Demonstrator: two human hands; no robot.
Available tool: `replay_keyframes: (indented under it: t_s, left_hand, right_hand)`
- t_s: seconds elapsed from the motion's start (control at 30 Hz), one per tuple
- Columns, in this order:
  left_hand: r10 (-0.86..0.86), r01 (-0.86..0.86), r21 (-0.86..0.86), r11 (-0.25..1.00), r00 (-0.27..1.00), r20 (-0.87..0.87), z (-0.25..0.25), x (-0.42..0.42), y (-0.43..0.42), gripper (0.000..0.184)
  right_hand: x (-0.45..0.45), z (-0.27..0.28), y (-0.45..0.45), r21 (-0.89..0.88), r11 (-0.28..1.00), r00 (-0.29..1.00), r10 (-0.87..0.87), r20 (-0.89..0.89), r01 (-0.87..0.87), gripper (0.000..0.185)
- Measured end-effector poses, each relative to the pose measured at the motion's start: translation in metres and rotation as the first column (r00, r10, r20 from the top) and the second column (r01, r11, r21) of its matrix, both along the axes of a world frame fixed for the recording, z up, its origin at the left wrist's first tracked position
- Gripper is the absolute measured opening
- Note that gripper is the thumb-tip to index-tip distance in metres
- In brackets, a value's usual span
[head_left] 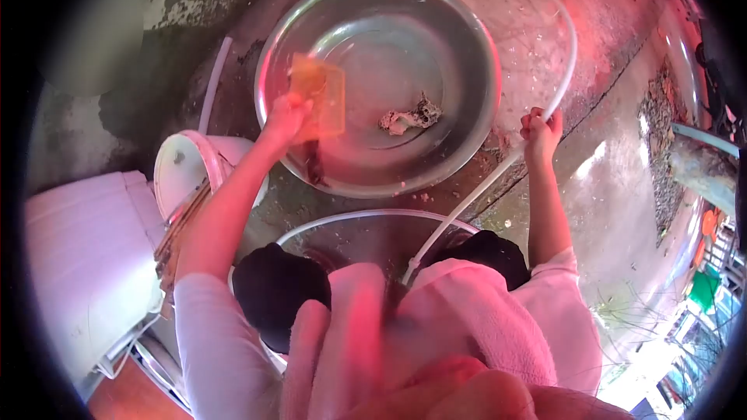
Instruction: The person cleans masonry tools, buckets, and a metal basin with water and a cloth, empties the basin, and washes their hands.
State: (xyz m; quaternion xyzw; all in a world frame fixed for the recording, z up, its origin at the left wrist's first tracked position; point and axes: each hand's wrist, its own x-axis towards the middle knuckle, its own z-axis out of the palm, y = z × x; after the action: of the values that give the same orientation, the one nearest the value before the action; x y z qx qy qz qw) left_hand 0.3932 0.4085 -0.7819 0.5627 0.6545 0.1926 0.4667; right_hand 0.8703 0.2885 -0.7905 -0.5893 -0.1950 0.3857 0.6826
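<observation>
A wide metal basin (pixel 478 70) sits on the wet ground in front of me. Over its left side, my left hand (pixel 289 115) grips a translucent orange plastic piece (pixel 333 101), roughly rectangular and smeared by motion. On the basin's bottom lies a small crumpled, pale and dark clump (pixel 412 115) whose kind I cannot make out. To the right of the basin, my right hand (pixel 542 134) is closed around a pale hose (pixel 570 62). The hose's far end curves upward past the hand, while its other part runs down toward my knees.
At the left stand a white bucket (pixel 183 175) and a large white appliance-like box (pixel 93 253), with thin wooden sticks (pixel 180 237) beside them. Another pale tube (pixel 215 85) rests behind the bucket. Leaf litter (pixel 661 148) and assorted objects line the right side.
</observation>
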Motion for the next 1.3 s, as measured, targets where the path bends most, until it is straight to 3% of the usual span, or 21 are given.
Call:
replay_keyframes:
  t_s: [0.03,0.1,0.17,0.2,0.3,0.4,0.5,0.6,0.7,0.77,0.83,0.9,1.0,1.1,1.2,1.3]
  left_hand:
    - [0.049,-0.048,-0.027,0.998,0.998,0.037,-0.001,0.015,0.008,0.022]
    - [0.063,-0.067,0.026,0.997,0.988,0.139,-0.058,0.019,0.035,0.021]
    - [0.222,-0.176,-0.171,0.969,0.928,0.3,-0.073,0.037,0.05,0.023]
    - [0.305,-0.214,-0.27,0.939,0.88,0.365,-0.071,0.051,0.049,0.024]
    - [0.42,-0.29,-0.326,0.9,0.779,0.466,-0.042,0.073,0.031,0.028]
    - [0.439,-0.327,-0.308,0.893,0.783,0.441,-0.069,0.066,0.043,0.027]
    - [0.325,-0.246,-0.224,0.943,0.827,0.459,-0.089,0.05,0.053,0.022]
    - [0.378,-0.289,-0.256,0.922,0.808,0.451,-0.101,0.042,0.053,0.016]
    - [0.346,-0.287,-0.202,0.936,0.852,0.393,-0.108,0.038,0.053,0.012]
    - [0.097,-0.104,0.025,0.994,0.975,0.199,-0.165,0.021,0.064,0.015]
    - [0.092,-0.119,0.078,0.99,0.954,0.284,-0.185,0.004,0.066,0.017]
    - [0.278,-0.306,-0.07,0.949,0.714,0.642,-0.177,0.009,0.057,0.02]
    - [0.298,-0.288,-0.079,0.954,0.901,0.316,-0.133,0.02,0.056,0.022]
    - [0.163,-0.163,-0.048,0.985,0.987,0.001,-0.109,0.027,0.053,0.02]
    - [-0.034,0.103,0.16,0.982,0.923,-0.382,-0.123,0.028,0.054,0.022]
    - [-0.011,0.111,0.176,0.978,0.871,-0.491,-0.132,0.029,0.059,0.025]
  right_hand:
    - [-0.009,0.02,-0.007,0.007,0.999,0.998,0.038,0.048,-0.038,0.026]
    - [-0.026,0.053,-0.019,0.013,0.994,0.984,0.109,0.142,-0.112,0.03]
    - [-0.04,0.078,-0.029,-0.018,0.994,0.974,0.105,0.2,-0.104,0.022]
    - [-0.041,0.086,-0.034,-0.045,0.993,0.97,0.118,0.215,-0.111,0.02]
    - [-0.034,0.091,-0.053,-0.171,0.969,0.916,0.225,0.333,-0.176,0.02]
    - [-0.028,0.092,-0.071,-0.282,0.926,0.872,0.344,0.348,-0.253,0.019]
    - [-0.01,0.083,-0.089,-0.402,0.842,0.793,0.504,0.343,-0.361,0.018]
    - [-0.005,0.08,-0.09,-0.518,0.764,0.729,0.596,0.336,-0.385,0.017]
    - [-0.007,0.071,-0.083,-0.581,0.704,0.507,0.705,0.497,-0.409,0.02]
    - [-0.015,0.075,-0.08,-0.603,0.678,0.384,0.735,0.558,-0.42,0.027]
    - [-0.029,0.079,-0.075,-0.578,0.656,0.226,0.733,0.642,-0.486,0.03]
    - [-0.04,0.086,-0.074,-0.604,0.619,0.23,0.769,0.597,-0.503,0.032]
    - [-0.056,0.094,-0.073,-0.636,0.619,0.201,0.771,0.605,-0.46,0.034]
    - [-0.062,0.095,-0.069,-0.635,0.62,0.212,0.772,0.6,-0.461,0.035]
    - [-0.06,0.088,-0.066,-0.58,0.655,0.179,0.723,0.667,-0.485,0.039]
    - [-0.054,0.08,-0.065,-0.593,0.712,0.265,0.696,0.668,-0.375,0.042]
